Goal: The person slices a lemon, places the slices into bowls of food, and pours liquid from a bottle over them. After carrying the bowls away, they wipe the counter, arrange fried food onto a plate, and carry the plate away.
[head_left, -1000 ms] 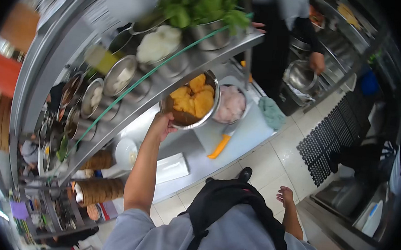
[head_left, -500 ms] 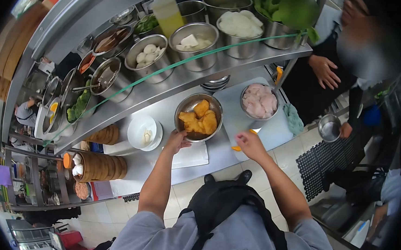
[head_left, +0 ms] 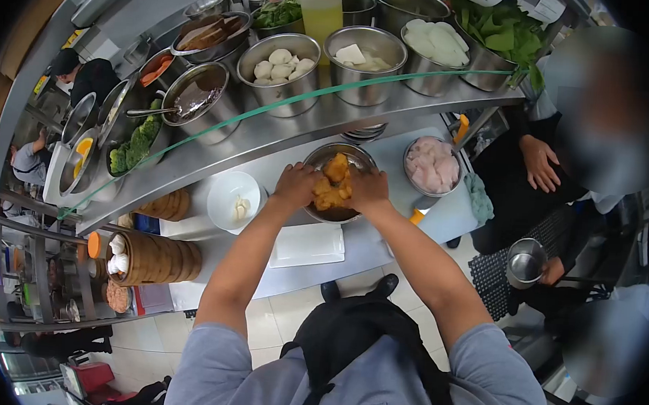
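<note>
Several golden fried pieces (head_left: 333, 193) lie bunched in a round steel bowl (head_left: 336, 217) on the counter. My left hand (head_left: 298, 184) reaches over the bowl's left rim, its fingers closed against the pieces. From the other side, my right hand (head_left: 368, 188) curls over the right rim and presses on them too. Parts of my fingertips are hidden among the pieces. A white rectangular plate (head_left: 308, 246) lies just in front of the bowl. To the left sits a white bowl (head_left: 224, 192) with a few pale bits inside.
A steel bowl of pale raw pieces (head_left: 432, 165) stands right, near a green cloth (head_left: 478, 198). Above, a shelf (head_left: 284, 136) bears several steel pots. Bamboo steamers (head_left: 162, 259) are at left. A person's hand (head_left: 539, 163) shows at right; another holds a metal pot (head_left: 526, 262).
My right hand has moved left from beside the cutting board into the bowl. My left hand has shifted from the lower rim up over the left side. The view has shifted.
</note>
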`<state>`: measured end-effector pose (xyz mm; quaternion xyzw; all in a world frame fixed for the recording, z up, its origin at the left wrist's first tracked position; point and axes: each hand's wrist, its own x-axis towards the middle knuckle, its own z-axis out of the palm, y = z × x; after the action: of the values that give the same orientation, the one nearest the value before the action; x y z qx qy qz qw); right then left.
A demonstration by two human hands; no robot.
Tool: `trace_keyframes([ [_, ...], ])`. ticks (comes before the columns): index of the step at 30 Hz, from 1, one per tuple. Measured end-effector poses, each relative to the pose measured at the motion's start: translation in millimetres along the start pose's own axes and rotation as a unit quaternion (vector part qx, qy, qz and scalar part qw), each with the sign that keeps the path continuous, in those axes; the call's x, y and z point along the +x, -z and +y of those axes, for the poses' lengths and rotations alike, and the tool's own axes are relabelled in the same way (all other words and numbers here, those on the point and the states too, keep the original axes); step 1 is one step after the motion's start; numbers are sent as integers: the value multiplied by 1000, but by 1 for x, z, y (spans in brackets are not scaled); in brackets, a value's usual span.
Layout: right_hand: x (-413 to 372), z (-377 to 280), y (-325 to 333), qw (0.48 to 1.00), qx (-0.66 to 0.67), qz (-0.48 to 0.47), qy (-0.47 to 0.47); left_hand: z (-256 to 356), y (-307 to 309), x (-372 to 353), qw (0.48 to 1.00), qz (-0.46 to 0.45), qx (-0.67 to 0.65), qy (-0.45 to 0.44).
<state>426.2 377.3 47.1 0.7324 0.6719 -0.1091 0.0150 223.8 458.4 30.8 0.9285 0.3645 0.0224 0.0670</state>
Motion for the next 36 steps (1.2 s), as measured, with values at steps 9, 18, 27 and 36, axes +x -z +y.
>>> trace_keyframes([
  [9, 10, -10, 11, 997, -6, -39, -72, -22, -16, -1, 974, 101, -179, 93],
  [18, 3, 26, 17, 989, 100, 46, -101, -9, -1, -105, 696, 51, -669, 257],
  [27, -119, 16, -48, 749, 630, -190, -82, 24, -70, -184, 666, 45, -631, 396],
  [36, -89, -39, -143, 882, 454, 30, -121, 74, -83, -147, 934, 195, -172, 246],
])
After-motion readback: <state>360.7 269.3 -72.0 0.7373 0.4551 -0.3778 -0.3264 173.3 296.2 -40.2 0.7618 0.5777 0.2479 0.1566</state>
